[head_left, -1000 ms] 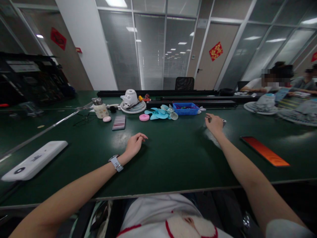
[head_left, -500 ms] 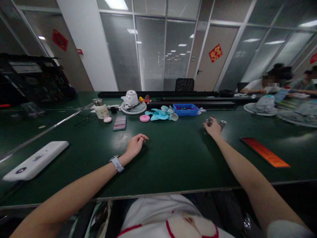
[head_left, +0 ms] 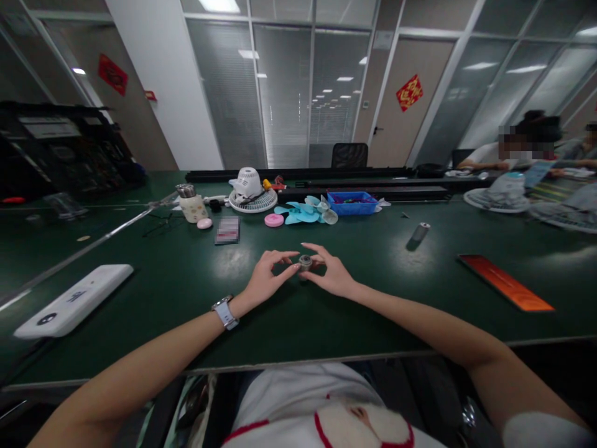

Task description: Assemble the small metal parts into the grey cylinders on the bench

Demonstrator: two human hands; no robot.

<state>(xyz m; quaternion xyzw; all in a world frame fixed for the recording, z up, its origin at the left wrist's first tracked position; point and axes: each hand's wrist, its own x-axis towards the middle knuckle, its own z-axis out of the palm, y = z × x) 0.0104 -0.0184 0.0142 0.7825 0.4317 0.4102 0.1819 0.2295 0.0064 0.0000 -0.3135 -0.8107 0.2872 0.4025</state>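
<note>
A small round metal part (head_left: 305, 261) is pinched between the fingertips of both my hands just above the green table (head_left: 354, 292). My left hand (head_left: 265, 280), with a watch on its wrist, touches the part from the left. My right hand (head_left: 329, 274) grips it from the right. A grey metal cylinder (head_left: 418, 234) lies on the table to the right, apart from both hands.
Behind my hands lie a blue fan blade (head_left: 303, 213), a pink disc (head_left: 273, 220), a blue tray (head_left: 358, 202), a white fan grille and motor (head_left: 249, 190) and a cup (head_left: 191, 204). A white device (head_left: 72, 300) lies left, an orange strip (head_left: 506, 283) right. People sit at far right.
My right hand has come back from the far right of the table to the middle with the small metal part. The left hand moved right to meet it. The cylinder stayed behind.
</note>
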